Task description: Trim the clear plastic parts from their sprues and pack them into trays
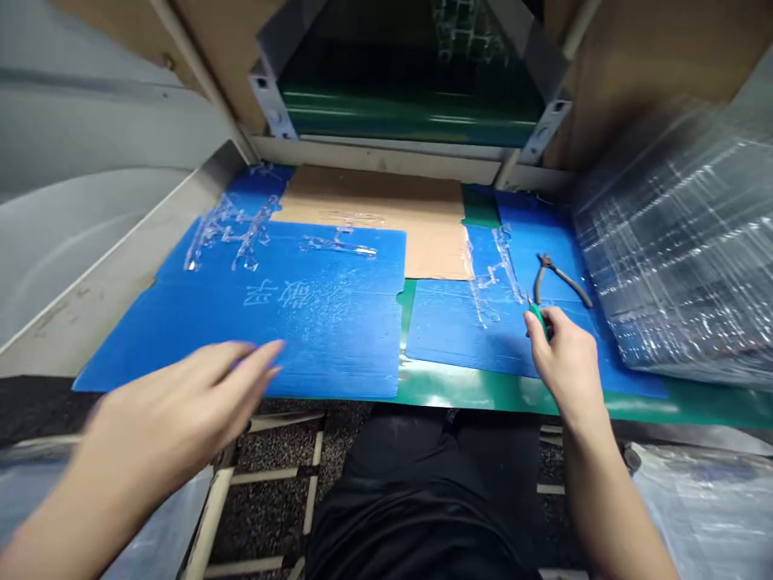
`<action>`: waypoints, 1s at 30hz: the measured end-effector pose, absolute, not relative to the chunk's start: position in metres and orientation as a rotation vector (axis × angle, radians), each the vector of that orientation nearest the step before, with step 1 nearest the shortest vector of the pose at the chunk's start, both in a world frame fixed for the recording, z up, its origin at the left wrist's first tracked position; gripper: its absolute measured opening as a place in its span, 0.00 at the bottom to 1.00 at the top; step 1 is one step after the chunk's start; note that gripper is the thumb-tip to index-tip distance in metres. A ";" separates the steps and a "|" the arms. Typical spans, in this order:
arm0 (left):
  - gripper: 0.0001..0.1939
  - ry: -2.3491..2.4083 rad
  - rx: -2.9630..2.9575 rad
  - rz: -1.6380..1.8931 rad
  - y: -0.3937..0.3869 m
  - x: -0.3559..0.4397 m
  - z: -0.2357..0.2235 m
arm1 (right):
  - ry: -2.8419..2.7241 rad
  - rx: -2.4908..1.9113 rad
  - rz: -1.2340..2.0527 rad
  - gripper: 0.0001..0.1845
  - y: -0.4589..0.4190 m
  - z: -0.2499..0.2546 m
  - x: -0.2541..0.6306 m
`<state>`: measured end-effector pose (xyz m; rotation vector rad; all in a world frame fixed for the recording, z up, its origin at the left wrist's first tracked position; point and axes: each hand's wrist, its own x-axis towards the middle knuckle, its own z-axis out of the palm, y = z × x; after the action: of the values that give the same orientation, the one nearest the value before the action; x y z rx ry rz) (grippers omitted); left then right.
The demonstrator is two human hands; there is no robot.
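My right hand is closed around small green-handled nippers, whose thin metal tip points up toward the clear plastic pieces. Those clear plastic parts on a branching sprue lie just left of the tip, on blue corrugated sheet. My left hand, slightly blurred, hovers over the front edge of the large blue sheet. Its fingers are stretched out, and I see nothing in them. Beyond it lie a cluster of clear sprued parts and a smaller clear piece.
Dark-handled pliers lie right of the sprue. A film-wrapped stack stands at the right. Cardboard covers the back middle, below a green conveyor belt with metal brackets. A raised board borders the left side.
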<state>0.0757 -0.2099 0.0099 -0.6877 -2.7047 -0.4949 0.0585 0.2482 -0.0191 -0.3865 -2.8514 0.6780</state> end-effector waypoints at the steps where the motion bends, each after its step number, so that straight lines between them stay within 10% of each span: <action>1: 0.15 -2.660 -0.832 -0.259 -0.187 0.062 0.017 | -2.877 -0.463 0.603 0.19 0.262 -0.023 0.050; 9: 0.25 -2.050 -1.914 0.145 0.041 -0.086 -0.019 | -3.036 -0.786 0.384 0.20 0.288 -0.056 0.023; 16: 0.17 -2.004 -1.894 0.058 0.030 -0.138 -0.026 | -3.093 -0.726 0.413 0.21 0.278 -0.049 -0.019; 24: 0.15 -2.299 -0.979 -1.146 -0.073 -0.068 0.013 | -3.058 -0.851 0.338 0.46 0.312 -0.021 -0.069; 30: 0.18 -1.709 -0.421 -2.271 -0.058 -0.003 -0.006 | -3.112 -1.027 0.396 0.29 0.341 -0.010 -0.074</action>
<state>-0.0028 -0.0584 -0.0057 -0.4214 -1.7094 -2.2714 -0.0745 0.3407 -0.0103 -1.0272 -3.1125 0.3962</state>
